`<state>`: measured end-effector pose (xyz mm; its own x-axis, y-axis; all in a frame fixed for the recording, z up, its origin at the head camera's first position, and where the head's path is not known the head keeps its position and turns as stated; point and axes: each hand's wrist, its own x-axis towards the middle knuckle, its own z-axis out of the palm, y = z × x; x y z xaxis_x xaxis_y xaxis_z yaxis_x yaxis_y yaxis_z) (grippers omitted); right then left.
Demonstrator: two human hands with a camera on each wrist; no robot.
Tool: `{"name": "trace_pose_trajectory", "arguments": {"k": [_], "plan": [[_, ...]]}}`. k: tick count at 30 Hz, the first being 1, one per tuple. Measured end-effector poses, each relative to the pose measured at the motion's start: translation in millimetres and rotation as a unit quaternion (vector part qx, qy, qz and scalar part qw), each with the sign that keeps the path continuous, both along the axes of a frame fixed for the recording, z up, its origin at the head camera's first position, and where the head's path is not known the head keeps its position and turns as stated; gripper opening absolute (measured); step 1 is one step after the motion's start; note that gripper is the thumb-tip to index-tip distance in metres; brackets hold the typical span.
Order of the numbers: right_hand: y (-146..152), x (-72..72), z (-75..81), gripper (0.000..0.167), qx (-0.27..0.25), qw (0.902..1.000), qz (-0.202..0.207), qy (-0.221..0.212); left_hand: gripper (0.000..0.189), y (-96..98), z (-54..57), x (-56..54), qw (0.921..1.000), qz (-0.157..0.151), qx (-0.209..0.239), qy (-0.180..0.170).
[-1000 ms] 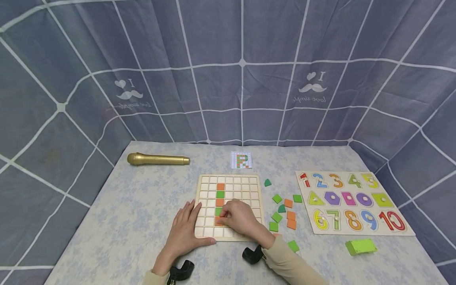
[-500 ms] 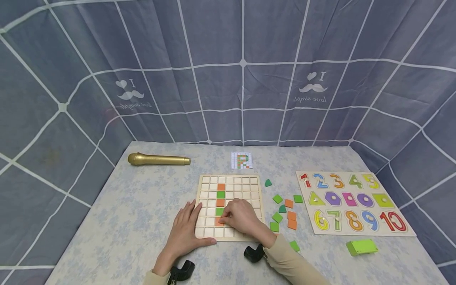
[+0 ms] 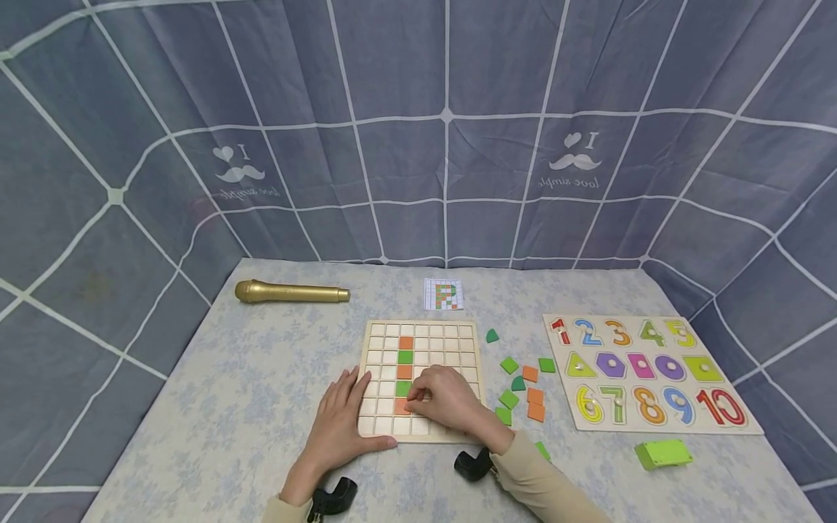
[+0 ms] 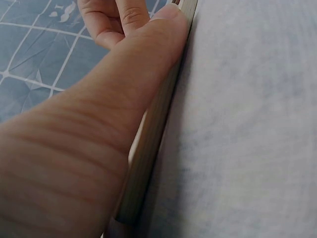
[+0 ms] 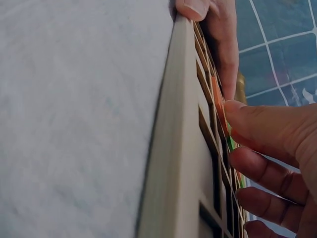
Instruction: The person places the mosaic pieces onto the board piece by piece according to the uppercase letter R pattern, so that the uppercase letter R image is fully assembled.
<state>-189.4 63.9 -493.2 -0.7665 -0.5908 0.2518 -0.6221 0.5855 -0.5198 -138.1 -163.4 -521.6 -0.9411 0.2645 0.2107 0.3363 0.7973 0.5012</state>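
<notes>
A wooden grid board (image 3: 447,434) lies in front of me with a column of orange and green square tiles in its cells. My right hand (image 3: 447,396) is over the board, thumb and index finger pinching the right edge of the lowest orange tile (image 3: 401,407). In the right wrist view that orange tile (image 5: 218,106) sits at a slant in its cell, the thumb tip against it. A green tile (image 3: 403,388) lies just above it. My left hand (image 3: 340,418) rests on the board's left edge with fingers extended, its thumb (image 4: 166,32) along the front edge.
Loose green (image 3: 508,399) and orange (image 3: 535,412) tiles lie right of the board. Farther right are a number puzzle (image 3: 654,425) and a lime-green block (image 3: 663,454). Behind the board are a pattern card (image 3: 443,294) and a gold microphone (image 3: 291,293).
My right hand has shifted slightly right, its fingertips now at the lowest orange tile's right edge, uncovering more of it and of the green tile above. The left hand stays in place.
</notes>
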Motion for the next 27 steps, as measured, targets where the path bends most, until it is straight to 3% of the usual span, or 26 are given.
{"name": "trace_pose_trajectory", "arguments": {"k": [5,10,18,27], "plan": [[9.2,-1.0,1.6,0.008,-0.018,0.9990,-0.039,-0.009,0.114,-0.1,-0.6,0.0,1.0000,-0.001,0.002,0.001],[23.6,-4.8,4.2,0.009,-0.046,0.9954,-0.083,0.011,0.116,-0.7,-0.1,-1.5,0.9999,0.003,-0.005,-0.015],[55.0,-13.0,10.9,0.016,-0.088,0.9784,-0.184,0.036,0.117,-1.5,0.0,-3.2,0.9996,0.002,-0.005,-0.027],[88.4,-15.1,16.0,0.020,-0.088,0.9618,-0.253,0.057,0.116,-1.8,-0.6,-2.9,0.9993,0.002,-0.005,-0.037]]}}
